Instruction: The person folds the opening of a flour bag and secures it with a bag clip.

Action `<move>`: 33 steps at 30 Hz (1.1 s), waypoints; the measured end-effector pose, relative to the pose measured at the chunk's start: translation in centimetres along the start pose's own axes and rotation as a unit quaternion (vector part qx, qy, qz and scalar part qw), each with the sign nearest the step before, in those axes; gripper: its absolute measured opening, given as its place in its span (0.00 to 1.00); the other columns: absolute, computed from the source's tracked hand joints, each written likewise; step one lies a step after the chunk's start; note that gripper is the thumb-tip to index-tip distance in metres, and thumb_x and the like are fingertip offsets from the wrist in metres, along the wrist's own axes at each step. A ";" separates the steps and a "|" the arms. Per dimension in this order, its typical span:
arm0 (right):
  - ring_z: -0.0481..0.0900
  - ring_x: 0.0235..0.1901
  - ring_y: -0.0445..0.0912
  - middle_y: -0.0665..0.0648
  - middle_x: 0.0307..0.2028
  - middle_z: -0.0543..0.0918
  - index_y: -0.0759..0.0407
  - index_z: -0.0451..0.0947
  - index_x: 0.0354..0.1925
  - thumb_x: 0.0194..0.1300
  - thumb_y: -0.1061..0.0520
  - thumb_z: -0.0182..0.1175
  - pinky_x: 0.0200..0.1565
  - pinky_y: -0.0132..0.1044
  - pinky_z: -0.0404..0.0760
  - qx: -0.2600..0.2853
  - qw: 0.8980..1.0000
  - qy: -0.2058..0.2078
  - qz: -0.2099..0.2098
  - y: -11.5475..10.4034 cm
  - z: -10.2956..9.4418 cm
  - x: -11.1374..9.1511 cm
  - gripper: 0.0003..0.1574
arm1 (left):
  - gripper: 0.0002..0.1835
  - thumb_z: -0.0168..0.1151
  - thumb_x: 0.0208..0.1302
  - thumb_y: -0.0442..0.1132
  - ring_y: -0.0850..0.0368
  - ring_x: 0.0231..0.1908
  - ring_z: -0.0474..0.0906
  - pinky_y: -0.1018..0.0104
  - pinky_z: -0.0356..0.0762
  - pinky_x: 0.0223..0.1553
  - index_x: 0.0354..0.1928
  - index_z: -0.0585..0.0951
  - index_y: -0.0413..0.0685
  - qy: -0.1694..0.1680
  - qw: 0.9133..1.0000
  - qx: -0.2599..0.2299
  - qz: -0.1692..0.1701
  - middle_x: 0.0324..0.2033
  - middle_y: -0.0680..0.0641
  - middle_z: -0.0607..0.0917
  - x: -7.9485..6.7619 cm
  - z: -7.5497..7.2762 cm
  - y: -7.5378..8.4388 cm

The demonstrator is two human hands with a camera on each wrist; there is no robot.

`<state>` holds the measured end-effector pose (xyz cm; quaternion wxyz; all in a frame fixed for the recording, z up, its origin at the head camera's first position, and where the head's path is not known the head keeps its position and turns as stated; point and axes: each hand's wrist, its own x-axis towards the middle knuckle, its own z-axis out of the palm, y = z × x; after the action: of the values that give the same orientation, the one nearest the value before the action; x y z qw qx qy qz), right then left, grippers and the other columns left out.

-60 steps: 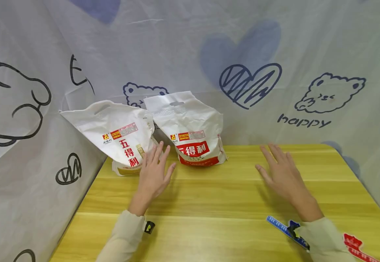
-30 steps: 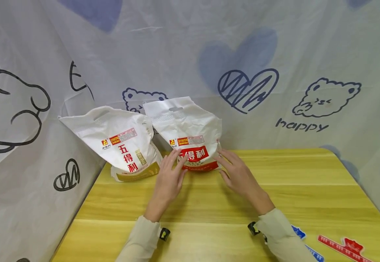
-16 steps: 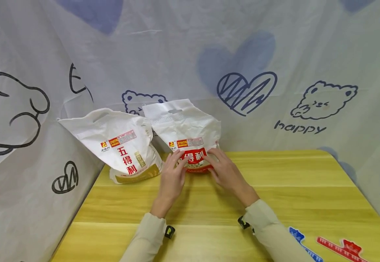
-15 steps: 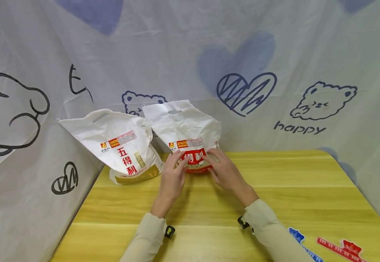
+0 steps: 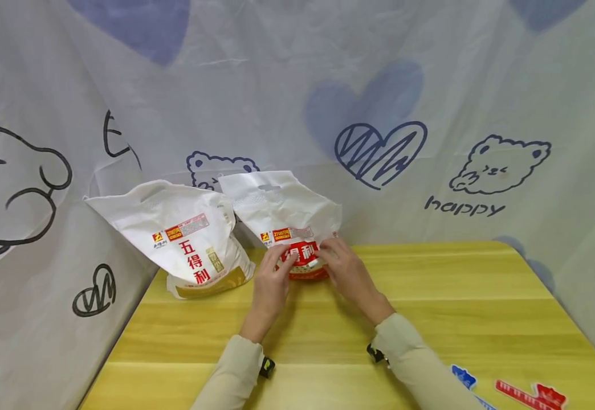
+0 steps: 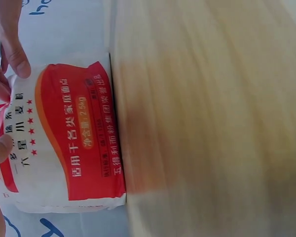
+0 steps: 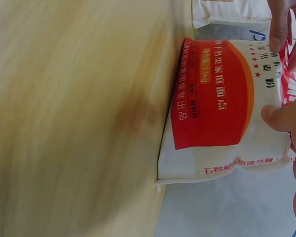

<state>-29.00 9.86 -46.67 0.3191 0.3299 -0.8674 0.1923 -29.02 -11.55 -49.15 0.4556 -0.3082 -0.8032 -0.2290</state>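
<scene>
In the head view, a white and red flour bag (image 5: 292,210) stands at the back of the table, its top leaning left. My left hand (image 5: 270,282) pinches its front at the left, and my right hand (image 5: 349,273) pinches it at the right. The left wrist view shows the red lower panel of the same flour bag (image 6: 89,128), with both thumbs against the plastic above it. From the right wrist, the bag's base (image 7: 212,98) rests on the table. Some fingertips are hidden by folds of the bag.
A second flour bag (image 5: 174,228), white and gold, stands left of the first. A blue clip (image 5: 463,376) and a red clip (image 5: 530,394) lie at the front right of the wooden table (image 5: 456,302). A printed cloth (image 5: 277,114) hangs behind.
Both hands have come from apart over the table onto the red flour bag, the right one moving left. Their fingers have since bent and gathered the bag's front. The view has tipped upward slightly.
</scene>
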 end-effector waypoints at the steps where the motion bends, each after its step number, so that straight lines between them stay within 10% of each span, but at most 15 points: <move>1: 0.75 0.60 0.54 0.60 0.55 0.81 0.64 0.84 0.49 0.58 0.71 0.72 0.66 0.46 0.75 -0.002 1.000 0.001 0.000 0.1 0.1 0.0 0.20 | 0.22 0.65 0.51 0.16 0.39 0.57 0.79 0.50 0.78 0.61 0.48 0.88 0.41 0.001 1.000 0.002 0.002 0.53 0.38 0.83 -0.1 0.1 -0.1; 33: 0.82 0.40 0.50 0.56 0.37 0.83 0.61 0.86 0.35 0.58 0.70 0.73 0.44 0.42 0.88 -0.027 0.999 0.020 -0.022 0.3 0.6 0.3 0.08 | 0.12 0.64 0.55 0.17 0.51 0.34 0.81 0.61 0.84 0.34 0.30 0.87 0.42 0.019 0.999 0.043 0.015 0.29 0.48 0.83 0.8 0.4 -0.2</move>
<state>-29.65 9.67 -46.92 0.3492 0.3365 -0.8582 0.1681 -29.74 -11.22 -48.70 0.4872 -0.2961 -0.7986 -0.1929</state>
